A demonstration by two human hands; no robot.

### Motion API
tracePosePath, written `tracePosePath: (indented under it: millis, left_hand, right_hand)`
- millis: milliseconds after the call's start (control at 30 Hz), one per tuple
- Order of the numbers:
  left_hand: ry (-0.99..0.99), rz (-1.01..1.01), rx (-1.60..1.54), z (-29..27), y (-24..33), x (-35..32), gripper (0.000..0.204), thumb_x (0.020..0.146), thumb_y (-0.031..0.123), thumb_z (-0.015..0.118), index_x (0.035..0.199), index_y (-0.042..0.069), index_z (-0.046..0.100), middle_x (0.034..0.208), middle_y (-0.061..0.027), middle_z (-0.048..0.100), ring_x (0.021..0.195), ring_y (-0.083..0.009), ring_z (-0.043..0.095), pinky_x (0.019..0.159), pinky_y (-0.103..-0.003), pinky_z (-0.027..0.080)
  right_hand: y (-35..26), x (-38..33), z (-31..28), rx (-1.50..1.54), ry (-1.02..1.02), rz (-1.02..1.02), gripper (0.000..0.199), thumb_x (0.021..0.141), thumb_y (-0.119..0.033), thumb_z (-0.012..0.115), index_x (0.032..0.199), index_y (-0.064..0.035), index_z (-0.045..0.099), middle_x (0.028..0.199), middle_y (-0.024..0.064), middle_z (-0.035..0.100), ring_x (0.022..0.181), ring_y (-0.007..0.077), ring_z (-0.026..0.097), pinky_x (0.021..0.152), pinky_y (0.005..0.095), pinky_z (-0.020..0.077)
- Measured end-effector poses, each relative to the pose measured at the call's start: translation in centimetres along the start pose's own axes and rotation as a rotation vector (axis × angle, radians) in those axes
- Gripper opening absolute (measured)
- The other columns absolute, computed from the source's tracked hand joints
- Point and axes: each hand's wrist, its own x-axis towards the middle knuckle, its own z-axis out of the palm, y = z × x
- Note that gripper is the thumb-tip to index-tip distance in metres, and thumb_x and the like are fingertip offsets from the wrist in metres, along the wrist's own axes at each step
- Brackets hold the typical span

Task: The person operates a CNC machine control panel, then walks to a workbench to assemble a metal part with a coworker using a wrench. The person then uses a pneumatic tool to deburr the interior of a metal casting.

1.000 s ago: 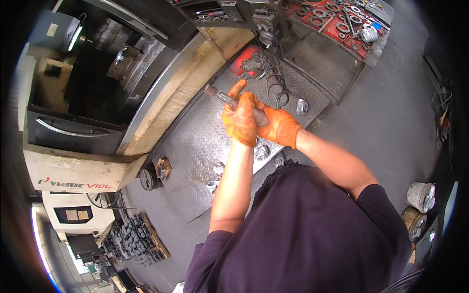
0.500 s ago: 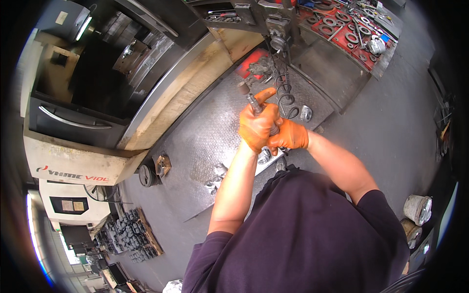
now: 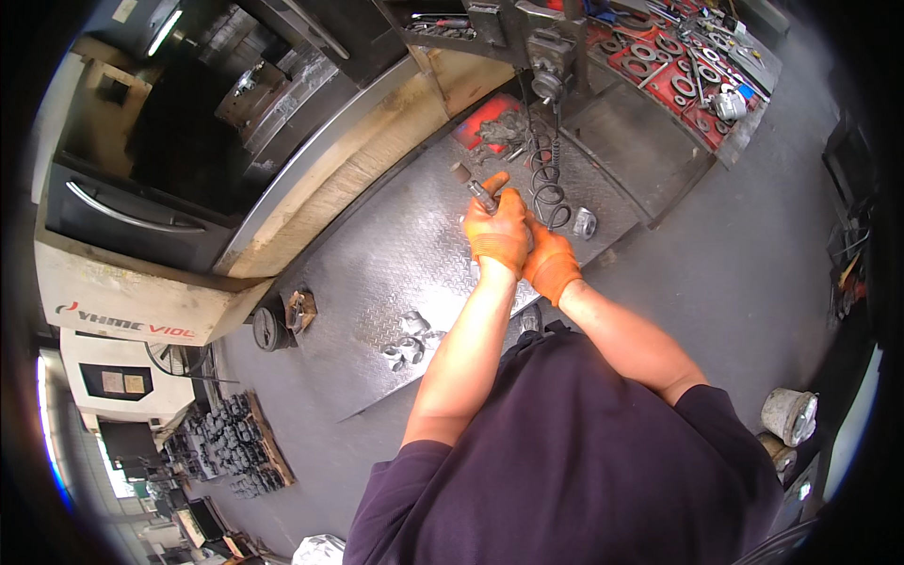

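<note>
My left hand (image 3: pixel 501 229), in an orange glove, wraps round the body of a slim die grinder (image 3: pixel 481 195). A short brown cylindrical tip sticks out of the tool's front, pointing away and to the left. The index finger of that hand stretches forward beside the tool. My right hand (image 3: pixel 550 263), also gloved in orange, closes round the tool's rear end behind the left one; most of its fingers are hidden. Below the hands is a steel tread-plate platform (image 3: pixel 367 282). Several grey metal parts (image 3: pixel 408 347) lie on its near edge, left of my forearm.
A machine with a dark door (image 3: pixel 122 217) stands at the left. A coiled black hose (image 3: pixel 549 188) hangs past the hands, near a silver metal part (image 3: pixel 585 223). At the far right, a red-topped bench (image 3: pixel 673 94) bears rings and tools. Buckets (image 3: pixel 789 416) stand at the right.
Both hands and the grinder have shifted slightly; the right forearm has swung inward and the right hand sits lower behind the left. The view has turned a little. The grip on the grinder stays.
</note>
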Motion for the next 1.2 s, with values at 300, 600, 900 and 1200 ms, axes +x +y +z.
tracePosePath:
  millis: [300, 600, 900, 1200]
  left_hand:
    - [-0.244, -0.202, -0.246, -3.4, 0.9, 0.7, 0.047, 0.092, 0.008, 0.059, 0.135, -0.009, 0.053, 0.075, -0.0066, 0.059, 0.066, -0.0155, 0.058, 0.057, -0.03, 0.049]
    - [-0.295, -0.268, -0.309, -8.2, 0.3, 4.1, 0.056, 0.093, 0.018, 0.058, 0.14, -0.01, 0.048, 0.075, -0.0058, 0.057, 0.073, -0.0167, 0.059, 0.068, -0.03, 0.051]
    - [0.158, -0.202, -0.698, -15.9, -4.6, 14.5, 0.047, 0.094, 0.013, 0.063, 0.135, -0.004, 0.049, 0.08, -0.0045, 0.053, 0.069, -0.0178, 0.054, 0.073, -0.034, 0.053]
    - [0.12, -0.247, -0.816, -17.3, -1.5, 17.0, 0.038, 0.099, 0.03, 0.064, 0.123, 0.0, 0.062, 0.092, -0.0066, 0.059, 0.087, -0.0238, 0.063, 0.099, -0.046, 0.05]
  right_hand:
    - [0.4, 2.0, -1.5, 0.455, -0.644, 0.072, 0.028, 0.08, -0.027, 0.074, 0.097, -0.0044, 0.069, 0.077, 0.0092, 0.07, 0.063, 0.0205, 0.067, 0.061, 0.0346, 0.0532]
    - [-1.1, 5.6, 0.7, 0.619, -0.991, 0.114, 0.018, 0.084, -0.02, 0.073, 0.084, -0.0014, 0.072, 0.076, 0.008, 0.069, 0.063, 0.0169, 0.065, 0.063, 0.031, 0.0526]
    - [0.1, 7.0, 3.3, 0.258, -0.447, -0.031, 0.043, 0.091, -0.018, 0.07, 0.13, -0.0028, 0.061, 0.093, 0.0029, 0.064, 0.085, 0.0106, 0.058, 0.076, 0.0287, 0.0499]
    - [-6.3, 8.0, 2.9, 0.137, -0.258, -0.255, 0.033, 0.099, -0.021, 0.065, 0.123, 0.0014, 0.066, 0.102, 0.011, 0.071, 0.093, 0.0185, 0.066, 0.082, 0.035, 0.0526]
